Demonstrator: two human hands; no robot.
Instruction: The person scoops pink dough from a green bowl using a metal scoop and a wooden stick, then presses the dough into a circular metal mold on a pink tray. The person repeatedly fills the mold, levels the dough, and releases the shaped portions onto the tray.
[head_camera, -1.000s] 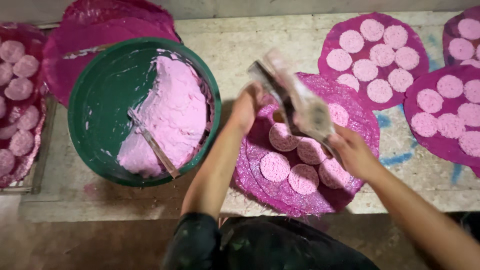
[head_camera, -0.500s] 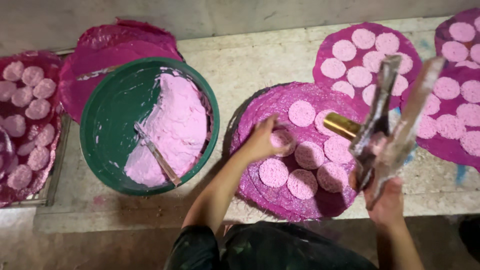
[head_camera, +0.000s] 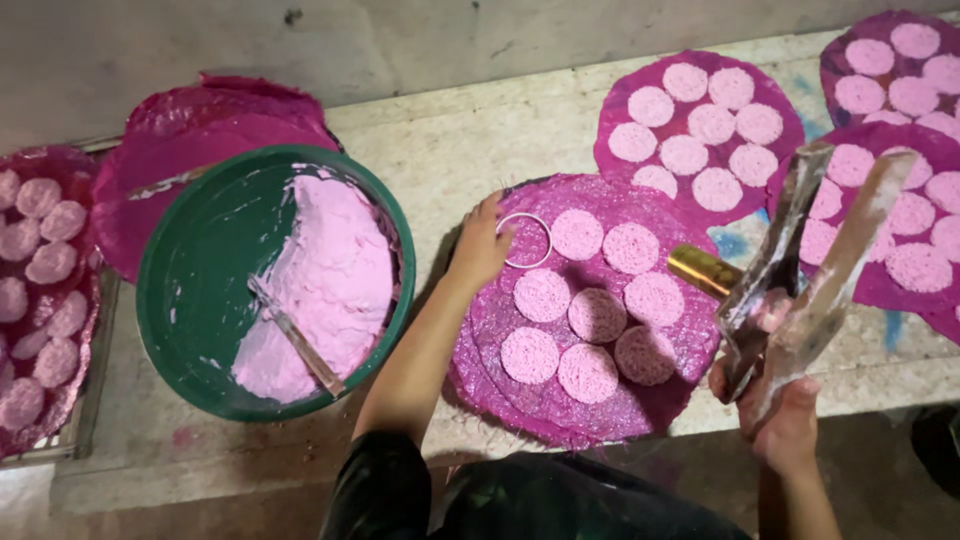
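The left hand (head_camera: 480, 250) pinches the ring (head_camera: 524, 240) on the mat (head_camera: 585, 310). The right hand (head_camera: 775, 410) grips two blades (head_camera: 810, 260); paste could drip onto the discs (head_camera: 597, 314).

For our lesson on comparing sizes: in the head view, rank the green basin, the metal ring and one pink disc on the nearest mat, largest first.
1. Green basin, clearly largest.
2. and 3. Metal ring at the left hand and pink disc: they look alike in size, so no ranking between them.

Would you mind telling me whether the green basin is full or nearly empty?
Partly full: pink paste covers the right half of the green basin; the left side shows bare green wall.
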